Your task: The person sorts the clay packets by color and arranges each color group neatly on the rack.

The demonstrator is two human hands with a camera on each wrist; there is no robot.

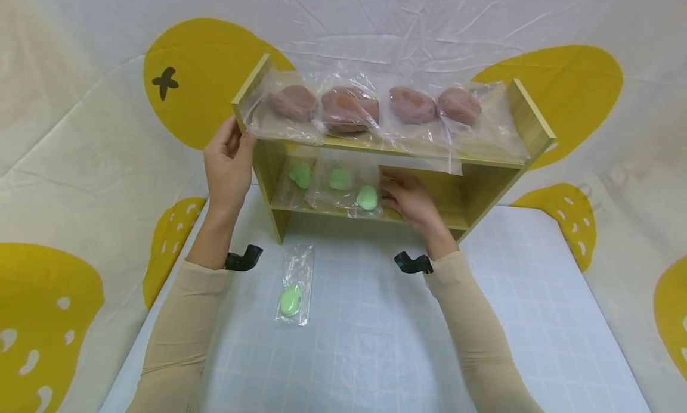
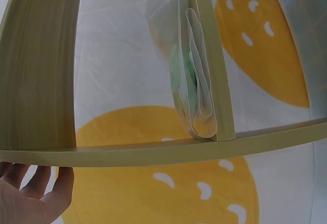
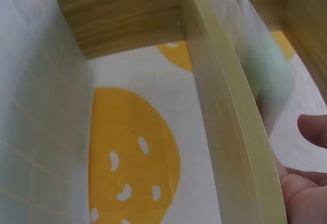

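Note:
A wooden two-tier shelf [image 1: 488, 186] stands on the table. My left hand [image 1: 229, 162] touches the outer face of its left side panel, fingertips against the wood in the left wrist view. On the lower board, my right hand [image 1: 410, 201] is beside a clear bag with a round green lump [image 1: 367, 197]; thumb and fingers are apart in the right wrist view, where the bag is blurred. Left of it on the same board lie two more bagged green lumps [image 1: 340, 179]. Whether the right fingertips touch the bag is hard to tell.
Several bagged reddish-brown lumps [image 1: 350, 109] lie along the upper board, their plastic hanging over its front edge. Another bagged green lump [image 1: 290, 301] lies on the checked tablecloth [image 1: 354, 341] before the shelf. A white cloth with yellow shapes [image 1: 569, 103] hangs behind.

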